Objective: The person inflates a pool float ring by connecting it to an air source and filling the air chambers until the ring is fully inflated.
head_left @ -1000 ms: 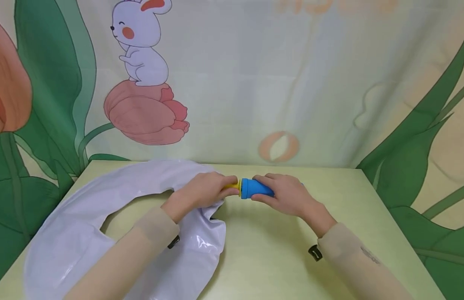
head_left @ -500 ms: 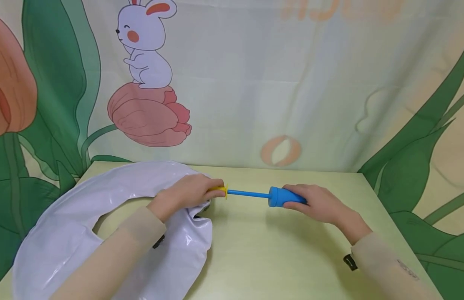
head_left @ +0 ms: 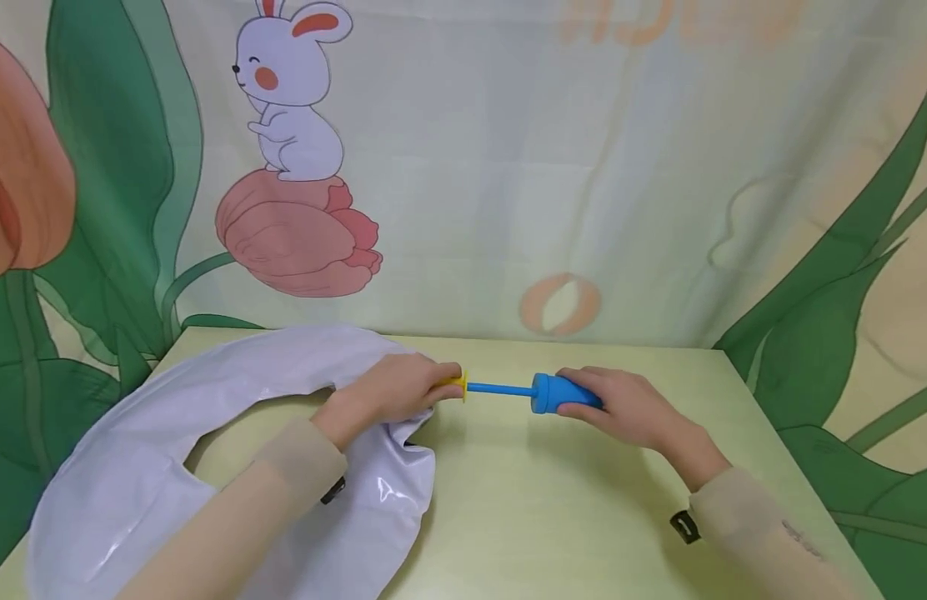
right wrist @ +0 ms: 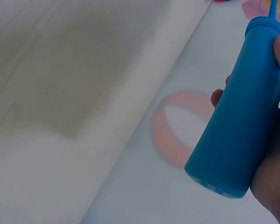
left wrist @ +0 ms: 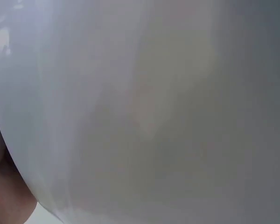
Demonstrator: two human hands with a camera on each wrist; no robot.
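In the head view my right hand [head_left: 628, 406] grips the blue barrel of a hand air pump [head_left: 551, 393]. My left hand [head_left: 403, 387] holds the yellow end piece [head_left: 464, 387], most of it hidden by the fingers. A stretch of thin blue rod [head_left: 501, 389] shows between the yellow piece and the barrel. Beneath the left hand and forearm spreads a partly filled, wrinkled white inflatable ring [head_left: 118, 500]. Its glossy skin [left wrist: 130, 116] fills most of the left wrist view. The right wrist view shows fingers wrapped around the pump barrel [right wrist: 233, 112].
Everything is over a pale yellow-green table [head_left: 523, 508]. A printed cloth backdrop [head_left: 463, 167] with a rabbit and tulips hangs behind its far edge. The ring covers the table's left part.
A second ago the yellow piece sat against the barrel. By half a second ago the hands had pulled apart, baring the rod. Now they are slightly closer, with less rod showing.
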